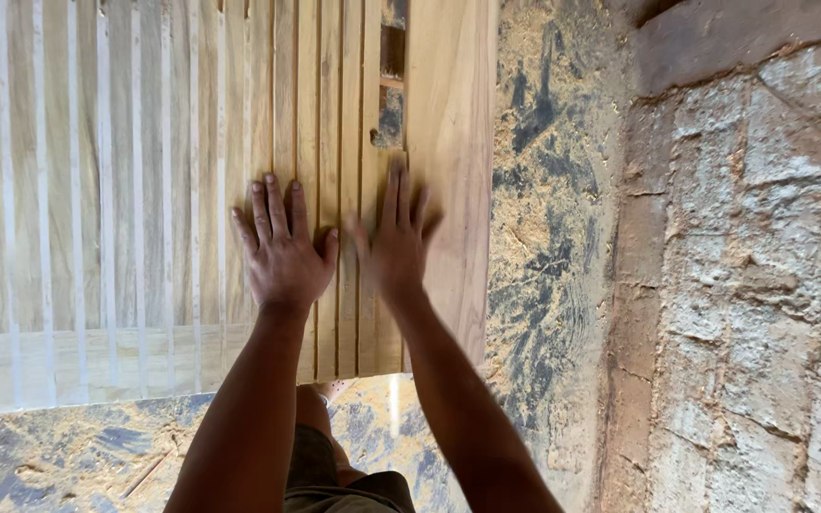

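I see both hands open and flat, fingers spread, gripping nothing. My left hand [282,249] presses on the narrow wooden slats [325,142], and my right hand [396,242], slightly blurred, lies across the last slats just beside the wide board [453,142]. The slats run lengthwise away from me, straight ahead of both palms. The right hand is nearer the board. Sawdust covers the floor [544,237] beside a stone wall [762,237].

We pressed our left hand [280,249] and right hand [395,237], palms flat, on the slatted wooden panel [144,190] beside the stone wall [762,266].
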